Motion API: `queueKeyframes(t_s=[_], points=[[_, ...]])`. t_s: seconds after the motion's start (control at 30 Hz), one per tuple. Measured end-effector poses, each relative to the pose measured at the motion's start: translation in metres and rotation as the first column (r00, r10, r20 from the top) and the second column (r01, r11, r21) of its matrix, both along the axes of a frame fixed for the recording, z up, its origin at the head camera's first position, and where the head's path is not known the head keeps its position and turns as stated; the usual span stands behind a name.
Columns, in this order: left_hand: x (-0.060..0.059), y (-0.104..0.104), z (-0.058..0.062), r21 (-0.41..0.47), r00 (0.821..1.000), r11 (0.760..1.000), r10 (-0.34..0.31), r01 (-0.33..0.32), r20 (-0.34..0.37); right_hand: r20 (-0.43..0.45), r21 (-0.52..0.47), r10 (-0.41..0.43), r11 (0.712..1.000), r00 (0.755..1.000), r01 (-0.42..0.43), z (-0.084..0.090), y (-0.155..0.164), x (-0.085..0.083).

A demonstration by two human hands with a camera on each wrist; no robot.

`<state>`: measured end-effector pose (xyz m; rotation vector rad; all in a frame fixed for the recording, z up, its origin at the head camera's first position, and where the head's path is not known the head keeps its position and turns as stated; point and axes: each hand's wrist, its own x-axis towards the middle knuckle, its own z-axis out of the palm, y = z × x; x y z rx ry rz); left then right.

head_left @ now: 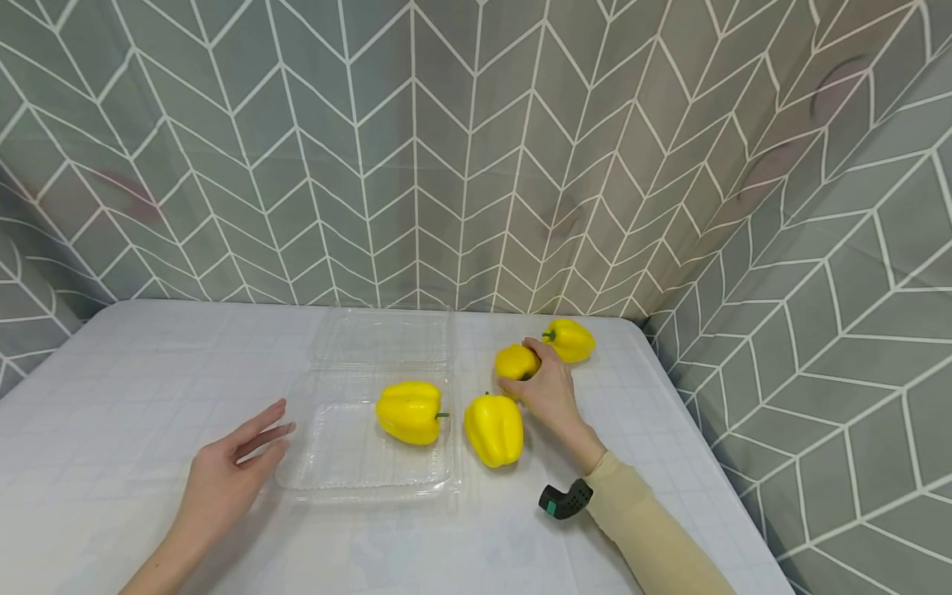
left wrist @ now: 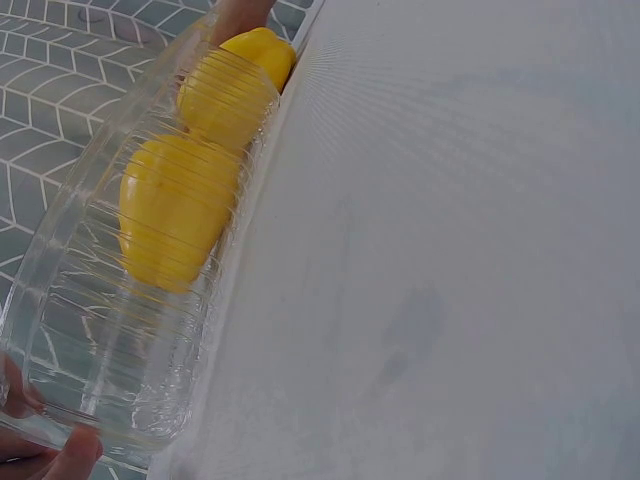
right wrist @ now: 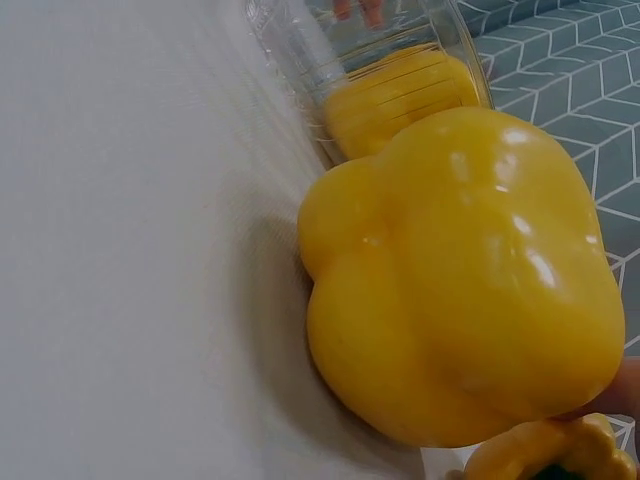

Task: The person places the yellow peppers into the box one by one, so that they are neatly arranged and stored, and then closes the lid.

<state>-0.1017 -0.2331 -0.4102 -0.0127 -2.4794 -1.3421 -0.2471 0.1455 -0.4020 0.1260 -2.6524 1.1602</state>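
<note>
My right hand (head_left: pixel 550 384) grips a yellow bell pepper (head_left: pixel 515 362), thumb on its near side and fingers at its far side. Nearer to me another yellow bell pepper (head_left: pixel 494 430) stands with its stem away from me; it fills much of the right wrist view. A third yellow bell pepper (head_left: pixel 409 412) lies on its side in the right half of a clear plastic clamshell container (head_left: pixel 335 463), stem to the right. Beside the container's left edge is my left hand (head_left: pixel 230 467), its fingers loosely extended and holding nothing.
One more yellow bell pepper (head_left: pixel 569 340) lies at the back right, just beyond my right hand. The container's lid (head_left: pixel 383 339) lies folded back toward the patterned curtain (head_left: pixel 439 165). A black wrist device (head_left: pixel 565 499) sits by my right sleeve. White cloth covers the table (head_left: pixel 134 388).
</note>
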Motion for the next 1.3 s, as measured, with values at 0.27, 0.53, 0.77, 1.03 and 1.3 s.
queueKeyframes(t_s=[0.27,0.53,0.77,1.03,1.3], points=[[0.001,0.001,0.001,0.007,1.0,1.0,-0.008,0.008,-0.012,0.028,0.011,0.028,1.0,0.999,-0.028,0.002,0.002,-0.001],[0.001,0.001,0.0,0.006,1.0,1.0,-0.005,0.005,-0.014,0.055,0.051,0.016,0.999,0.998,-0.018,0.005,0.004,-0.001],[0.0,0.0,0.0,0.005,1.0,1.0,-0.001,0.001,-0.003,0.057,0.064,0.022,0.998,0.998,-0.025,0.008,0.006,0.0],[0.001,0.0,0.0,0.001,1.0,1.0,0.002,-0.002,0.004,0.092,0.082,0.028,0.996,0.995,-0.035,0.01,0.008,-0.001],[0.001,0.0,0.0,-0.006,1.0,1.0,0.007,-0.007,0.005,0.072,0.087,0.014,0.996,0.997,-0.02,0.01,0.011,-0.002]])
